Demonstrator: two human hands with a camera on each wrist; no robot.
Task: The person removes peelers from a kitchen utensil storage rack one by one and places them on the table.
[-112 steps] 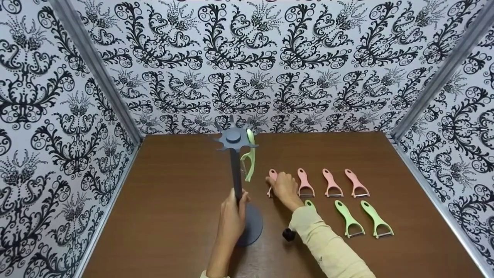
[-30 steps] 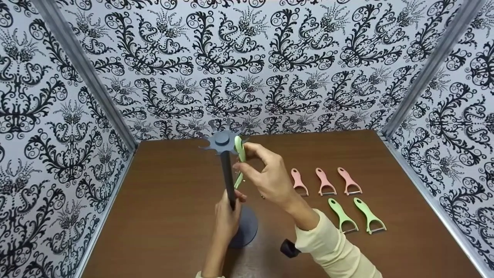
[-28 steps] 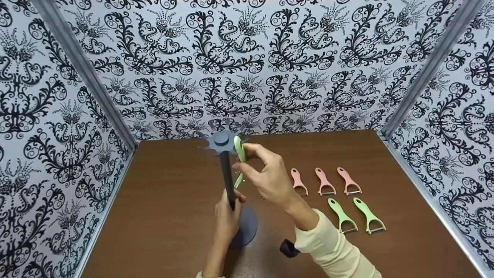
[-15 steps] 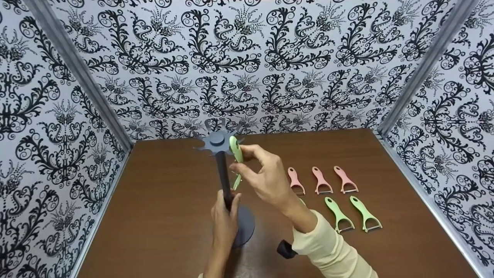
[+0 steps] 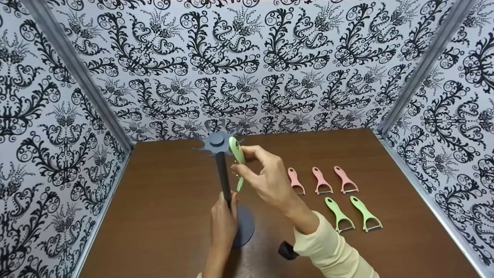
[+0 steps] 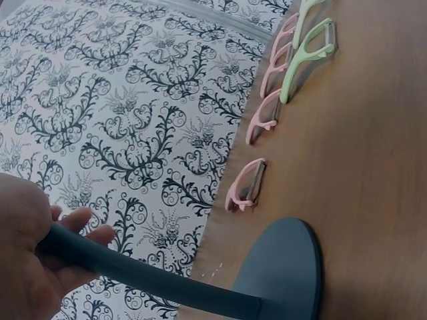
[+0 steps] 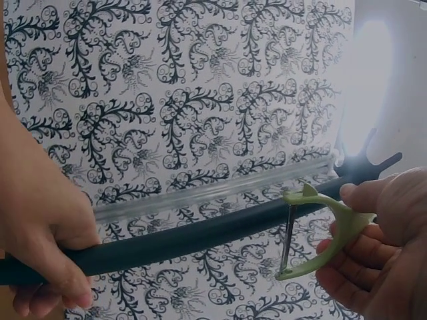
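Observation:
In the head view my left hand [image 5: 224,222] grips the dark pole of a grey stand [image 5: 222,173], whose star-shaped top has several hooks. My right hand [image 5: 270,177] pinches a light green peeler [image 5: 237,154] by its handle between thumb and fingers. The handle's holed end overlaps a hook on the right side of the stand's top. The right wrist view shows the green peeler [image 7: 343,223] in front of the pole, its blade end pointing toward my left hand. The left wrist view shows my left fingers [image 6: 80,217] around the pole, above its round base [image 6: 283,267].
On the brown table [image 5: 162,200], a row of pink peelers [image 5: 320,179] lies to the right, one hidden behind my right hand in the head view. Nearer lie green peelers [image 5: 339,214]. Patterned walls [image 5: 247,58] enclose the table. A black object [image 5: 287,250] juts from my right sleeve.
My right hand has moved from the leftmost pink peeler up to the green peeler hanging on the stand, and pinches it. Lately, the peeler's lower end has swung slightly right. My left hand keeps its grip.

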